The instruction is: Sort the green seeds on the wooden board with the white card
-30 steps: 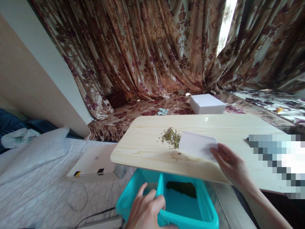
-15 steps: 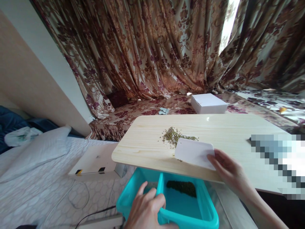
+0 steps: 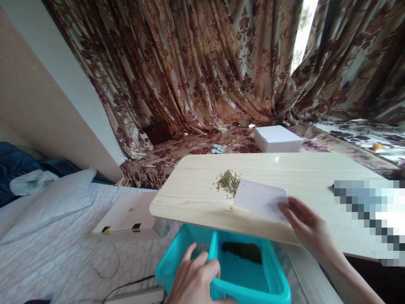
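Note:
My right hand point(image 3: 305, 219) grips the right end of a thin white plastic scraper point(image 3: 261, 200), tilted over the wooden tabletop point(image 3: 190, 185) near its front edge. Against the scraper's left end lies a loose heap of small greenish-brown grains point(image 3: 228, 182); any grains behind the scraper are hidden. Below the table edge stands a turquoise two-compartment bin point(image 3: 278, 270). A dark green mass of grains point(image 3: 242, 251) rests in its right compartment. My left hand point(image 3: 196, 276) is closed over the bin's middle divider, index finger pointing into the left compartment.
A white box point(image 3: 278, 139) and a small pale blue cloth point(image 3: 218, 148) are on the patterned cover behind the table. A flat white carton point(image 3: 126, 215) and cables lie on the bed at left. A blurred-out object point(image 3: 363, 198) lies on the table's right.
My right hand and the scraper have shifted slightly right. The strip of grains along the scraper's upper edge is out of sight. My left hand stays on the bin.

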A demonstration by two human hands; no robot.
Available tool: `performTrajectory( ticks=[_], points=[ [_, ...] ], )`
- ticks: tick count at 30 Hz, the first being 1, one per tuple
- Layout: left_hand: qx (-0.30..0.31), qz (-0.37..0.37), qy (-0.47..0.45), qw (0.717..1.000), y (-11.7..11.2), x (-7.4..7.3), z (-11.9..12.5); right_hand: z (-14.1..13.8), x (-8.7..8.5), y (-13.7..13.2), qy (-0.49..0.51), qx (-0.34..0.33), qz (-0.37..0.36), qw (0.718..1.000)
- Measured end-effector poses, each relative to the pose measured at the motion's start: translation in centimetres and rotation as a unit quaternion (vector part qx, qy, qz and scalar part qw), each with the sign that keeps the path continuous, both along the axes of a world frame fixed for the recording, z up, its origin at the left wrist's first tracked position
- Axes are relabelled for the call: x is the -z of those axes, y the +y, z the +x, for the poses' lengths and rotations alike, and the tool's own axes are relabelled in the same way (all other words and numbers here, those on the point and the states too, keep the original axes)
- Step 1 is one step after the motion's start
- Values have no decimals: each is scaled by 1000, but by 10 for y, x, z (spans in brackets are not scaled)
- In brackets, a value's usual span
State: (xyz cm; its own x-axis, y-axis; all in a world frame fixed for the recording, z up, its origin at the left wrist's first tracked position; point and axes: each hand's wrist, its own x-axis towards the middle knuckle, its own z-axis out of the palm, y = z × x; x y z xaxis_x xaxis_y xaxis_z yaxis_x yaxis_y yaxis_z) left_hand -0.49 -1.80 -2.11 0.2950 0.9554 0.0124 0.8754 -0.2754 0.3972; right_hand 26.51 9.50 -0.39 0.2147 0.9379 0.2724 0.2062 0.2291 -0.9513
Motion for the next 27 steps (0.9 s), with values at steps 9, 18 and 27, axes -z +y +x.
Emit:
performTrajectory(
  ticks=[9,18,27],
  points=[
    [-26,7,15,1000,0,-8,3,-13,-2,-3,-18,-72,-10,997],
    [-4,24,19,1000,-1,-5,7,34,-10,-24,22,42,-40,998],
    [54,63,26,996,2,8,6,44,2,-1,-65,96,0,993]
  ],
)
